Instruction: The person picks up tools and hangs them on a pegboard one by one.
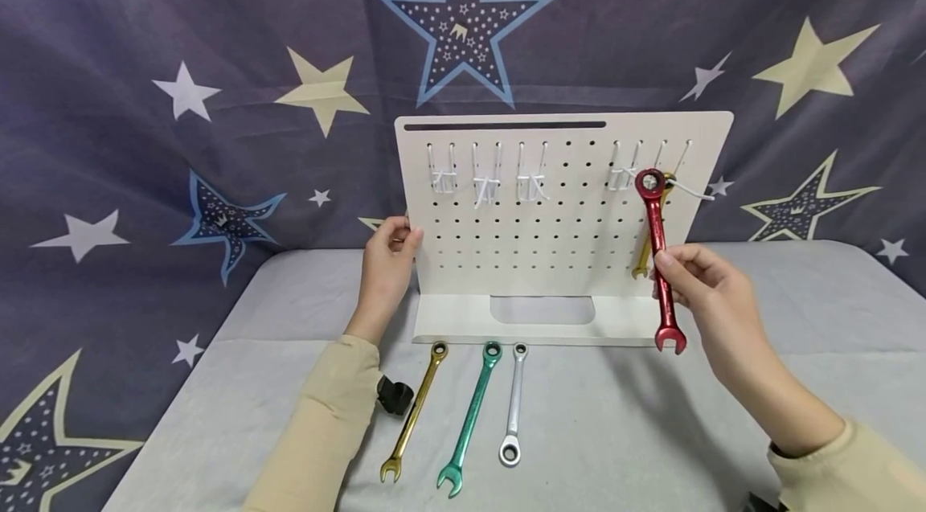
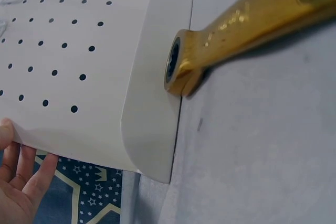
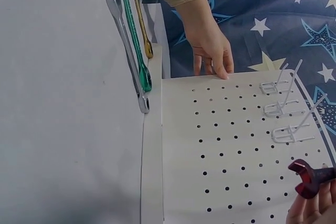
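Note:
My left hand (image 1: pixel 387 275) grips the left edge of a white pegboard (image 1: pixel 506 247), thumb in front and fingers behind; the left wrist view shows its fingers (image 2: pixel 39 182) at that edge. My right hand (image 1: pixel 712 299) holds a red ratcheting wrench (image 1: pixel 657 231) by the shaft, ring end up and open jaw down. That ring end overlaps the board's right part, right by a white wire hook (image 1: pixel 622 178). Behind it a gold wrench (image 1: pixel 641 259) hangs on the rightmost hook (image 1: pixel 690 190). In the right wrist view the red wrench's open end (image 3: pixel 305 178) shows.
In front of the board's base (image 1: pixel 448 319) lie a gold wrench (image 1: pixel 415 411), a green wrench (image 1: pixel 473 407) and a silver wrench (image 1: pixel 515 403) on the grey cloth. Three more white hooks (image 1: pixel 486 189) sit on the board's left half. A starry curtain (image 1: pixel 239 30) hangs behind.

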A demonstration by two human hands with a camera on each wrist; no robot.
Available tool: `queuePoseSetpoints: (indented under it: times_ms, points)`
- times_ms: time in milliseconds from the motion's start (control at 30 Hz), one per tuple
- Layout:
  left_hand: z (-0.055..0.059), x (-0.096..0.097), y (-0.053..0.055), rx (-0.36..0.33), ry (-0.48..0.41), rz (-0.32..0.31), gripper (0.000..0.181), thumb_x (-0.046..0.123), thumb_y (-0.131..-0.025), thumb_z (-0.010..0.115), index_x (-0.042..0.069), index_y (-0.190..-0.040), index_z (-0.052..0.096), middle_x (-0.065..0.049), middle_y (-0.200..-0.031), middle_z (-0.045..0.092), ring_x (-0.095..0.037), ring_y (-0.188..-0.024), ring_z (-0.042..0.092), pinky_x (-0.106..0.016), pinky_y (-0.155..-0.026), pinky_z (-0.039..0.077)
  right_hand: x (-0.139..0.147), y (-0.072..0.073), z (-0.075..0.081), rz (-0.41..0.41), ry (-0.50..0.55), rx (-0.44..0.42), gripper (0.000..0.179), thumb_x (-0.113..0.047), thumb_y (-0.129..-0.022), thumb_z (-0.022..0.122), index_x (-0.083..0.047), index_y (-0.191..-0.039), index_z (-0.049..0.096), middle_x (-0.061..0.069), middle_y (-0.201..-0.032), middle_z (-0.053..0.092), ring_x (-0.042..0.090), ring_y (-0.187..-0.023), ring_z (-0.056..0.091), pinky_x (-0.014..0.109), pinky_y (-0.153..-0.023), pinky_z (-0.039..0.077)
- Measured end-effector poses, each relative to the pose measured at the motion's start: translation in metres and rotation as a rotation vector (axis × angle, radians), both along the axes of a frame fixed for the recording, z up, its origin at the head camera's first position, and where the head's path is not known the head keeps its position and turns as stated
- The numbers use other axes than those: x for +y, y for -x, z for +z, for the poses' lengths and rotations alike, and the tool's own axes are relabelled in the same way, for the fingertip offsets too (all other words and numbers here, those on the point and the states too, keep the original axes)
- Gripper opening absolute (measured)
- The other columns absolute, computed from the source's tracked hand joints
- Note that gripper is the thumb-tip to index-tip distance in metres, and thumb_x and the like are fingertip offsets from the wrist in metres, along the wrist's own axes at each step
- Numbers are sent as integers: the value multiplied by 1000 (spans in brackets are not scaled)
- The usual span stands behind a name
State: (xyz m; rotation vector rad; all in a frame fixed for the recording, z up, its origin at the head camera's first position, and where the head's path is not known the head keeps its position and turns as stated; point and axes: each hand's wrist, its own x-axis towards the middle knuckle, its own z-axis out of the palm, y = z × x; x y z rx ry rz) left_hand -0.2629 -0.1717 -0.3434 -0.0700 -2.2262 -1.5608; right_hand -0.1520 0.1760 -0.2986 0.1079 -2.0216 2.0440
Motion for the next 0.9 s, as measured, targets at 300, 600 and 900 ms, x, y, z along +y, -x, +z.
queuePoseSetpoints:
  times_ms: [300,600,900]
  points:
    - [0,-1,0,3,-1,5,19,13,-98,64,0,-112,63,-13,-96,61,-16,-84,54,-17,-66,49,-2,4,3,17,11,-24,5,-14,-95,68,-13,-91,69,-4,-82,69,5,-71,60,17,-64,51]
    - [1,0,-1,9,5,0,20,13,-98,63,0,-113,63,-13,-97,61,-18,-86,55,-20,-67,50,1,9,4,10,46,-29,6,-17,-95,69,-13,-90,69,-7,-80,68,4,-69,58,16,-61,49]
    - [1,0,0,4,0,1,19,12,-98,64,0,-113,63,-13,-96,61,-18,-85,56,-20,-67,51,-1,15,2,1,18,-86,7,-19,-96,68,-17,-89,68,-10,-80,67,3,-71,57,16,-62,48]
